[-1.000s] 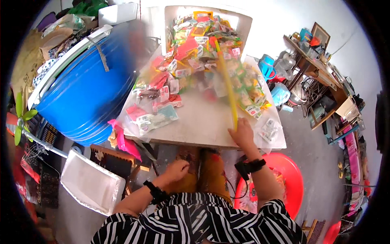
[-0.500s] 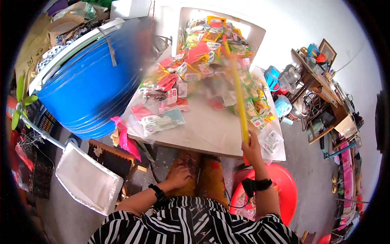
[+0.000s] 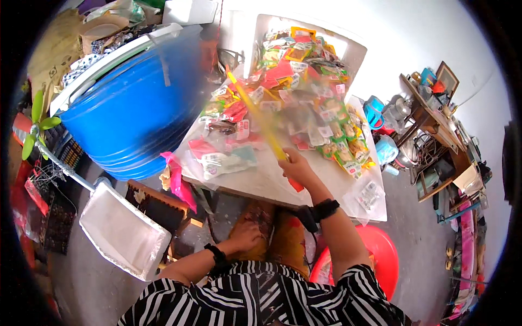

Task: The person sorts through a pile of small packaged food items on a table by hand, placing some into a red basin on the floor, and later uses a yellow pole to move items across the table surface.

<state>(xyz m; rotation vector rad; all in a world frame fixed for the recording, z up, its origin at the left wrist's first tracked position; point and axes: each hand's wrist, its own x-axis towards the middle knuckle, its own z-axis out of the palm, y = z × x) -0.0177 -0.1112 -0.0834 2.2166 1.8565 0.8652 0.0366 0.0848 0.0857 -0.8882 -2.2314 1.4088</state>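
Note:
My right hand (image 3: 295, 165) is closed around a long yellow stick (image 3: 251, 106) with a red lower end. The stick slants up and left over the table, and its middle is smeared by motion. Beneath and beyond it, many small food packets (image 3: 280, 70) in red, yellow, green and clear wrapping lie heaped. My left hand (image 3: 247, 237) rests on my thigh with its fingers laid over the trouser cloth, holding nothing. Near the front left of the table (image 3: 261, 182) lies a clear and white plastic bag (image 3: 225, 163); another clear bag (image 3: 370, 196) lies at the front right corner.
A big blue tub (image 3: 130, 114) stands left of the table. A small fan with green blades (image 3: 37, 117) and a white foam-like tray (image 3: 125, 231) are at the lower left. A red basin (image 3: 383, 261) sits below the table's right side. Shelves with household things (image 3: 435, 130) line the right wall.
My right hand has moved up and left over the table, and the yellow stick's tip has swung left across the packets. My left hand stays on my thigh. The view has shifted slightly.

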